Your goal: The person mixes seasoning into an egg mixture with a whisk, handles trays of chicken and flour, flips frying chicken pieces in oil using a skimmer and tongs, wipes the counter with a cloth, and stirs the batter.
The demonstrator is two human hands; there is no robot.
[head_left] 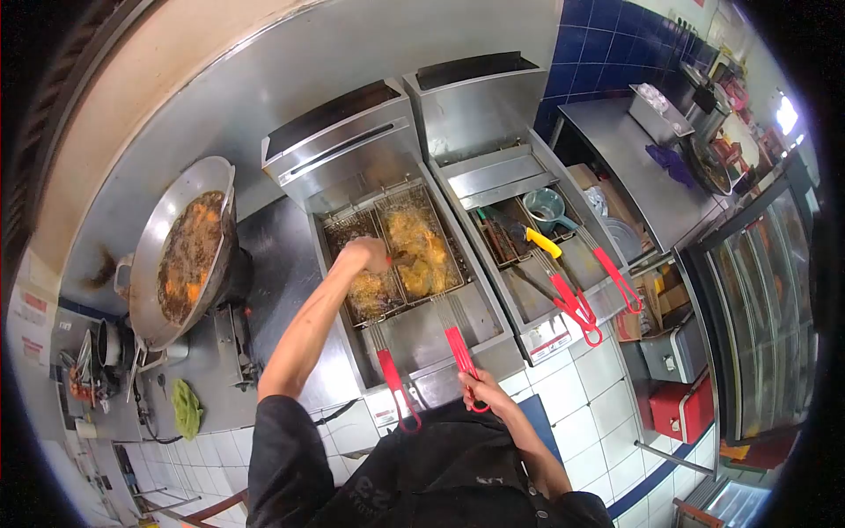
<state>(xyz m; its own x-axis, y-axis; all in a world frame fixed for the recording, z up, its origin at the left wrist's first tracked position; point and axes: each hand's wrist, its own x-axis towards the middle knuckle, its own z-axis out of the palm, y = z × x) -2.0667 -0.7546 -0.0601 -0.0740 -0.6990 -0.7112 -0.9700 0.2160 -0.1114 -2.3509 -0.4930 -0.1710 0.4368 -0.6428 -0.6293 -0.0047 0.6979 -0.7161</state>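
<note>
My left hand (pixel 371 253) is closed over the left fryer (pixel 414 348), above two wire baskets in bubbling oil. A short dark piece sticks out of its fingers towards the food; its kind is not clear. My right hand (pixel 481 390) grips the red handle of the right-hand fry basket (pixel 459 283), which holds golden battered pieces (pixel 421 251). Beside it, the left-hand fry basket (pixel 377 327) sits in the oil with more frying food (pixel 371 295). Its red handle (pixel 392 378) points towards me, untouched.
On the left, a large wok (pixel 158 264) of hot oil with orange pieces stands on a burner. The second fryer (pixel 528 308) holds a blue-grey jug (pixel 546 209), a yellow-handled tool (pixel 543 242) and red-handled baskets. A green cloth (pixel 186 409) lies near the counter's front edge.
</note>
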